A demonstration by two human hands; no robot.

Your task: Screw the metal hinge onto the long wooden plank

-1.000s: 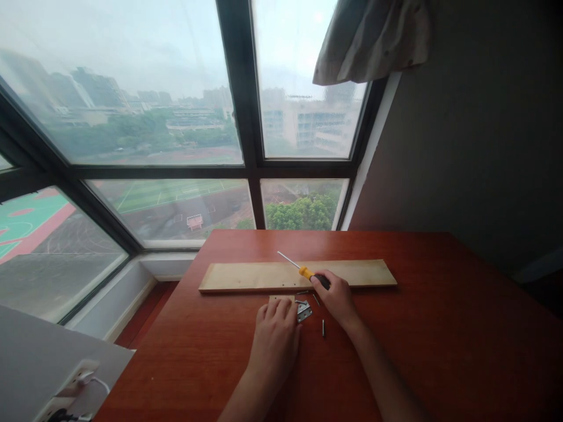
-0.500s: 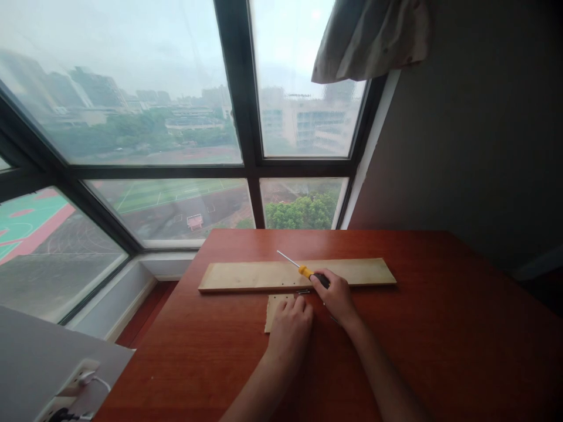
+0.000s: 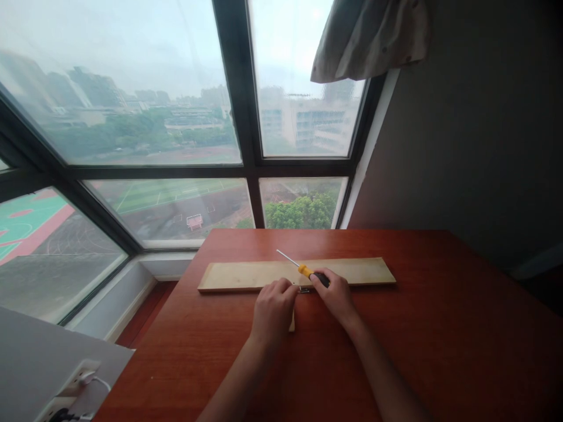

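My right hand (image 3: 336, 293) is wrapped around the black and yellow handle of a screwdriver (image 3: 305, 271), its shaft pointing up and left over a long pale wooden board (image 3: 246, 274). At the board's near edge, my left hand (image 3: 275, 308) is closed in a pinch, with a small metal screw (image 3: 299, 288) showing at the fingertips. Just right of those fingertips, several loose screws (image 3: 305, 291) lie on the table. A small wooden piece (image 3: 292, 323) is mostly hidden beneath my left hand; only its right edge shows.
The reddish-brown table (image 3: 422, 328) reaches close to the large windows (image 3: 176, 208). A curtain (image 3: 372, 44) hangs at the upper right beside a dark wall (image 3: 461, 129). Plugs sit in a wall socket (image 3: 79, 378) at lower left.
My left hand has moved left and up from the small wooden piece to the board's near edge, with its fingers pinched. My right hand and the screwdriver have hardly moved.
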